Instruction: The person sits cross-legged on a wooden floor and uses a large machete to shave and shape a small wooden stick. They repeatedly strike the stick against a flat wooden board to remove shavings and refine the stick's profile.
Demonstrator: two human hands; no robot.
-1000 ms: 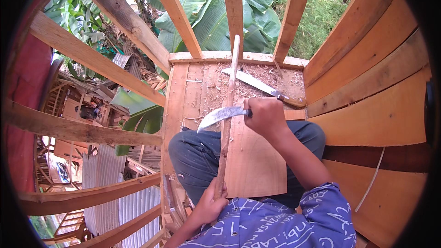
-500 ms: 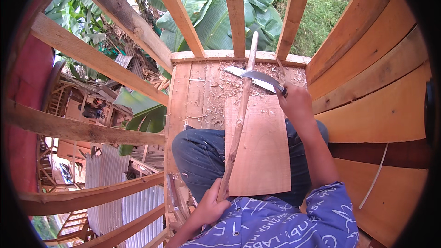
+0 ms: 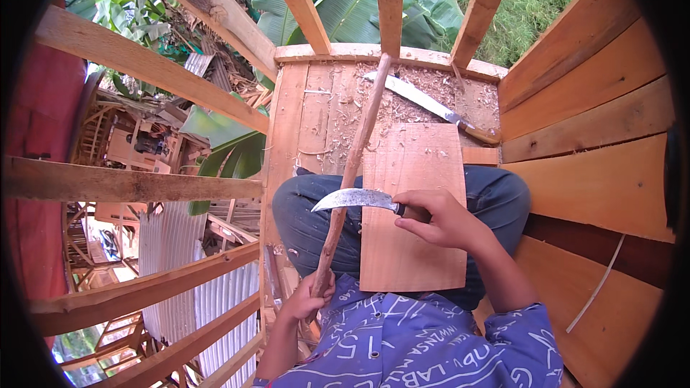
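My left hand [image 3: 307,299] grips the near end of a long thin wooden stick [image 3: 353,162], which slants away over my lap onto the plank platform. My right hand [image 3: 440,220] holds the handle of a curved knife [image 3: 355,199], its blade lying across the stick about midway along. A flat wooden board [image 3: 415,194] rests on my lap under my right hand. I sit with dark trousers [image 3: 302,215] and a blue patterned shirt.
A long machete [image 3: 431,105] lies on the platform [image 3: 316,108] among wood shavings, far right. Plank wall [image 3: 596,136] curves along the right. Open timber frame beams [image 3: 144,65] on the left show a drop to roofs and banana leaves below.
My right hand has drawn the curved knife back along the stick toward me, from the far end near the machete to the stick's middle. The left hand has kept its grip.
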